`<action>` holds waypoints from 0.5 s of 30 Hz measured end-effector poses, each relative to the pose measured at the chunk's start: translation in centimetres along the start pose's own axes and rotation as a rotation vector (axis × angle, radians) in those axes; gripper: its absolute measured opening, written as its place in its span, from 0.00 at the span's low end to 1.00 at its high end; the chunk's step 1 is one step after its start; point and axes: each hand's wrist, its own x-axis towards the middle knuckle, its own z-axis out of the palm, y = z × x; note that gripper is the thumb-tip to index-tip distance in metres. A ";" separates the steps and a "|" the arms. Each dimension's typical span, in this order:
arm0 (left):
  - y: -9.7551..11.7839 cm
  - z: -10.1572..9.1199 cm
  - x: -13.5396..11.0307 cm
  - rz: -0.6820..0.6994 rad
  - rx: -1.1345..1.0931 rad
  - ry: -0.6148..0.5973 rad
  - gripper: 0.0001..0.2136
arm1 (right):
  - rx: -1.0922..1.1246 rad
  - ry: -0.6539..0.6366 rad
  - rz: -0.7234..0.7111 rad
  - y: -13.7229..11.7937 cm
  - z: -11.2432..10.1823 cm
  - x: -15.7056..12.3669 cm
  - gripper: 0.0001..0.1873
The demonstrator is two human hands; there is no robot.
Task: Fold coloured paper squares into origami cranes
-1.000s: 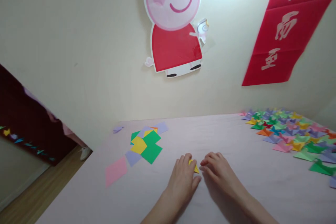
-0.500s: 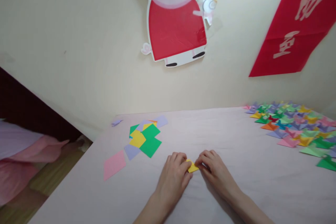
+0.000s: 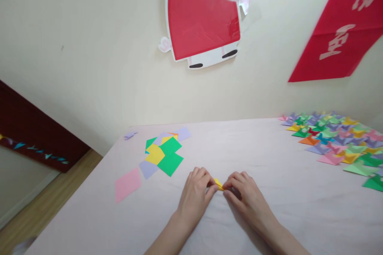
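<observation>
A small folded piece of yellow paper [image 3: 219,184] is between my two hands, low over the cloth-covered table [image 3: 227,147]. My left hand [image 3: 197,191] pinches its left end between thumb and fingers. At its right end, my right hand [image 3: 245,191] pinches it with curled fingers. The paper looks narrow, and the fingers cover parts of it. Left of my hands lie loose paper squares, among them a green sheet [image 3: 170,164], a yellow sheet [image 3: 155,154] and a pink sheet [image 3: 128,185].
Rows of folded coloured paper figures [image 3: 332,139] cover the table's right side. A small purple paper piece [image 3: 130,135] lies near the back left corner. On the wall behind are a cartoon pig cutout [image 3: 203,20] and a red banner [image 3: 335,32].
The yellow paper has gone from a wider triangle to a narrower shape, both hands still on it. The view has shifted slightly; a pink and lavender garment at far left is gone from sight.
</observation>
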 end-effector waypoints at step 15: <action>0.3 0.3 0.5 -0.105 0.034 -0.029 0.06 | -0.108 0.009 0.076 -0.3 0.8 0.9 0.09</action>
